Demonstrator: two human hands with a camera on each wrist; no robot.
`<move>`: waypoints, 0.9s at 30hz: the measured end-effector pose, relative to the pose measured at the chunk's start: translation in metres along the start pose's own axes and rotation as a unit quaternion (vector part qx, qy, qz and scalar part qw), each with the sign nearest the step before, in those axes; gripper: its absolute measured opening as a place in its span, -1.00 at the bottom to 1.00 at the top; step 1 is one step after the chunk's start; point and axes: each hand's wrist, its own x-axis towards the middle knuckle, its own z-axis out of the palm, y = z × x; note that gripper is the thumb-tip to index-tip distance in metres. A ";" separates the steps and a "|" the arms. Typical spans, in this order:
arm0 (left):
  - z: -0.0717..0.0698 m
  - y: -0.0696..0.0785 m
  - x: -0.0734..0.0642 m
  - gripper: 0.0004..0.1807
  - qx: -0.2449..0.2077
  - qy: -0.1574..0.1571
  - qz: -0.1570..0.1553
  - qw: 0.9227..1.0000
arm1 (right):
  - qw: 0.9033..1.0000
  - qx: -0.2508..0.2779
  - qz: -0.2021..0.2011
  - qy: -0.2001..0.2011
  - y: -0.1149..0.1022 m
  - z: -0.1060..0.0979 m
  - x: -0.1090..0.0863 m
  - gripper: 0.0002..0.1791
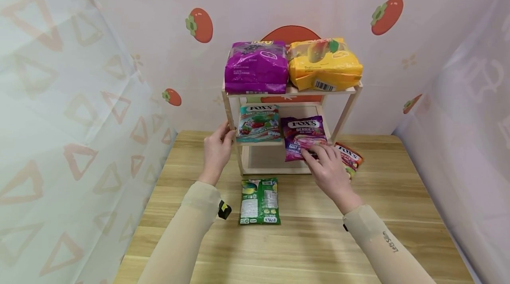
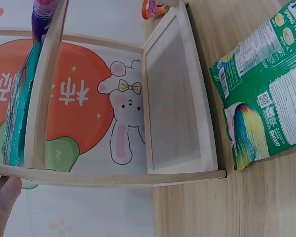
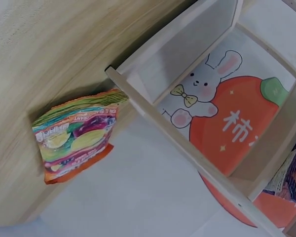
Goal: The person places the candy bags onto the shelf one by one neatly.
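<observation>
A small wooden two-tier rack [image 1: 275, 171] stands on the table. My left hand [image 1: 218, 146] grips its left front post; in the left wrist view, fingers [image 2: 4, 197] show at that post. With my right hand [image 1: 328, 171] I hold the lower part of a purple Fox's Berries candy bag [image 1: 303, 131], which leans on the middle shelf with its bottom jutting past the front edge. To its left, a teal Fox's Mint Blossom bag [image 1: 259, 123] leans upright on the same shelf. The right wrist view catches only part of the purple bag [image 3: 292, 173].
On top of the rack sit a large purple bag [image 1: 256, 67] and a yellow bag [image 1: 324, 64]. A green Fox's Spring Tea bag [image 1: 260, 201] lies on the table in front. An orange-red Fox's fruit candy bag [image 3: 79, 138] lies by the rack's right side. Printed cloth walls surround the table.
</observation>
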 end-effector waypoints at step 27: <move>0.002 -0.001 0.000 -0.59 -0.005 0.010 0.010 1.000 | 0.999 -0.024 0.028 0.035 0.003 0.007 0.010 -0.82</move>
